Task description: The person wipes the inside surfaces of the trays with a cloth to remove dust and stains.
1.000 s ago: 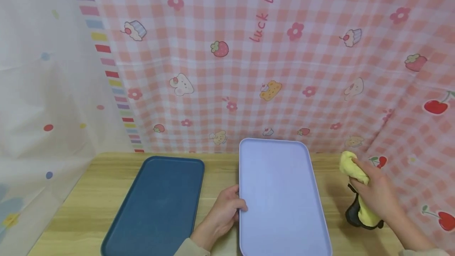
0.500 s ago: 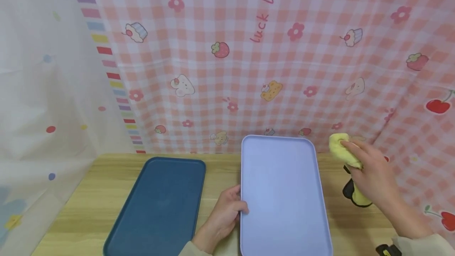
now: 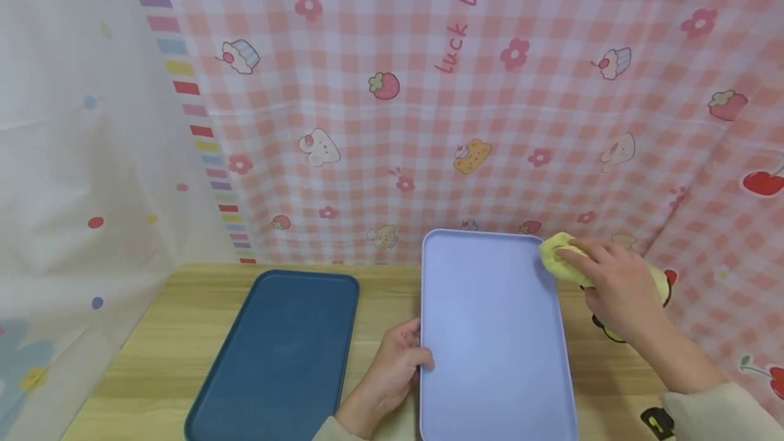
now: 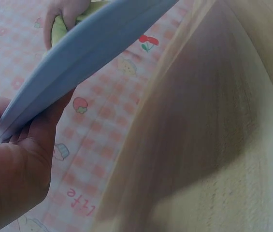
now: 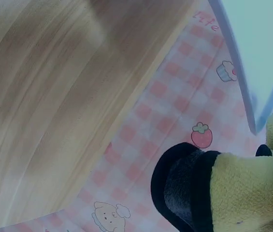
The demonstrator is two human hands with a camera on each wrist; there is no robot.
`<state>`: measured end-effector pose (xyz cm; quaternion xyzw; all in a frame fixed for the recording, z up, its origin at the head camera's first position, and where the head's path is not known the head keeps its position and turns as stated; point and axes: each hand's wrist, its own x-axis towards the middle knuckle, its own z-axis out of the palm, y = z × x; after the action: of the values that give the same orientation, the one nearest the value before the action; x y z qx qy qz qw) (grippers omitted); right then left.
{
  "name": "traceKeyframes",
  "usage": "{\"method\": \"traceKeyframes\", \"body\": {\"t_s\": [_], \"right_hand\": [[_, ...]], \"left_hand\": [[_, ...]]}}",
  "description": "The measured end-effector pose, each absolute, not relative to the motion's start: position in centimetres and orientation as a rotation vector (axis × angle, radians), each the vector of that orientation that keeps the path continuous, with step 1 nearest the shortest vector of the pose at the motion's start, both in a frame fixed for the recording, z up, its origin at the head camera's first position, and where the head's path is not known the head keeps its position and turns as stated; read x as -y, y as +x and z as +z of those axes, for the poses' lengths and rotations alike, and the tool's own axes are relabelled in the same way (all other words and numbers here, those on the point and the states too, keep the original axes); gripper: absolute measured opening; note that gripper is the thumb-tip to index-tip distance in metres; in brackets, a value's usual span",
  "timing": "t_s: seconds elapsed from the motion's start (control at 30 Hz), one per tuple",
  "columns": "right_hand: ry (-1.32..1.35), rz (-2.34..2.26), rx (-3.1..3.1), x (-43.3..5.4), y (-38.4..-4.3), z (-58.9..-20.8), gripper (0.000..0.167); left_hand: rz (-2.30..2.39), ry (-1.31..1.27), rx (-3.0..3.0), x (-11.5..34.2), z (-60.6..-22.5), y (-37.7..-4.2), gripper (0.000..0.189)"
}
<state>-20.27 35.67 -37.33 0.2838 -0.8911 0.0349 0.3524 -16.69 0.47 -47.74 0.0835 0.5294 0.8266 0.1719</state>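
Note:
My left hand (image 3: 395, 367) grips the left rim of a lavender tray (image 3: 493, 339), thumb over the top and fingers beneath. In the left wrist view the tray (image 4: 90, 50) is raised and tilted, with the wooden tabletop below it. My right hand (image 3: 621, 288) clutches a fuzzy yellow cloth (image 3: 559, 263) at the tray's far right corner. The bunched front of the cloth overlaps that corner in the head view. The rest trails behind the hand; the right wrist view shows the cloth's (image 5: 247, 193) black trim and dark grey patch.
A dark blue tray (image 3: 282, 346) lies flat on the wooden table (image 3: 143, 359), left of my left hand. A pink checked curtain (image 3: 349, 114) hangs behind the table's far edge and along the right. Pale curtain (image 3: 55, 155) covers the left side.
My right hand has moved left and up with the yellow cloth, from beside the lavender tray to its far right corner. My left hand keeps its grip; the tray's far end is slightly higher.

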Motion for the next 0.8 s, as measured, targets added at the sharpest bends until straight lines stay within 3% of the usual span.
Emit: {"method": "traceKeyframes", "body": {"t_s": [0.8], "right_hand": [[0.669, -0.051, 2.436, -32.4, -21.2, -36.5, 0.049]], "left_hand": [[2.341, 0.282, -1.556, -1.0, -47.6, -16.1, 0.079]]}}
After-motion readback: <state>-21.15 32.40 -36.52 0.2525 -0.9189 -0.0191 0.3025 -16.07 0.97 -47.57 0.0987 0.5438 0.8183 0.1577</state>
